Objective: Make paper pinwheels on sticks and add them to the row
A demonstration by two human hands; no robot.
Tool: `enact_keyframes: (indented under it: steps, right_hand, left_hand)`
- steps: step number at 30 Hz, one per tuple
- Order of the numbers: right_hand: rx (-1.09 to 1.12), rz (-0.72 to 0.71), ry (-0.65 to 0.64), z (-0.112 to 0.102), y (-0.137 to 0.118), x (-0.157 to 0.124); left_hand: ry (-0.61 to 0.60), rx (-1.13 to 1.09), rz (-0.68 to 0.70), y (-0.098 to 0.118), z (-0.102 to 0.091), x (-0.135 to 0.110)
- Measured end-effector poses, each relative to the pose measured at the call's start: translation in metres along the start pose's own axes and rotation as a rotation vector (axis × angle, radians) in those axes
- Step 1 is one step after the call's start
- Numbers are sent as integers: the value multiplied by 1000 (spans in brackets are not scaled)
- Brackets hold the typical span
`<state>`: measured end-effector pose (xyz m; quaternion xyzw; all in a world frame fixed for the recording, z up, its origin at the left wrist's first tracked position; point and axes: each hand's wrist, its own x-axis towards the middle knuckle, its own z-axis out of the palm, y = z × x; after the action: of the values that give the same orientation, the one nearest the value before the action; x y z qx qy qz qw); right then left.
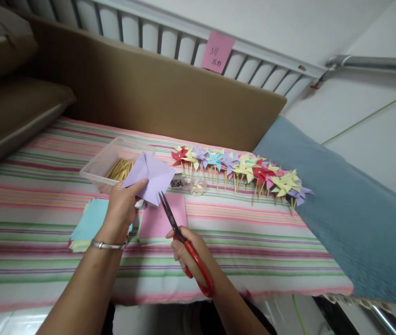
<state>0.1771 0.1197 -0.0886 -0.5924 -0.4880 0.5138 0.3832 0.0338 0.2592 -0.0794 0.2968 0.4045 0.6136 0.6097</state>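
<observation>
Pinched in my left hand (123, 202) is a square of purple paper (151, 174) with a cut running in from its upper corner. My right hand (193, 253) grips red-handled scissors (198, 267), their dark blades pointing up at the paper's lower corner. Beneath the paper lies a sheet of pink paper (166, 218). A stack of blue and yellow paper (91, 223) sits left of it, partly behind my left wrist. Behind the paper stands a clear plastic box (95, 170) of thin wooden sticks (120, 169).
Several finished paper pinwheels (245, 167) on sticks lie in a row at the right. A small box of dark pins (176, 183) and a round clear container (198, 186) stand near the middle. A brown board (156, 88) rises behind the striped cloth (247, 232).
</observation>
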Motion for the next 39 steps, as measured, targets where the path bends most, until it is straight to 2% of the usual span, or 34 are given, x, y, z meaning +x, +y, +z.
enact_keyframes:
  steps: [7, 22, 31, 39]
  right_hand:
    - [-45, 106, -1, 2, -5, 0]
    - [14, 97, 47, 6, -8, 3]
    - [43, 78, 47, 8, -9, 3]
    - [60, 59, 43, 9, -9, 2]
  left_hand:
    - [-21, -2, -6, 0, -1, 1]
    - [-3, 30, -4, -4, 7, -5]
    - [33, 20, 8, -5, 10, -8]
    - [18, 11, 22, -4, 9, -8]
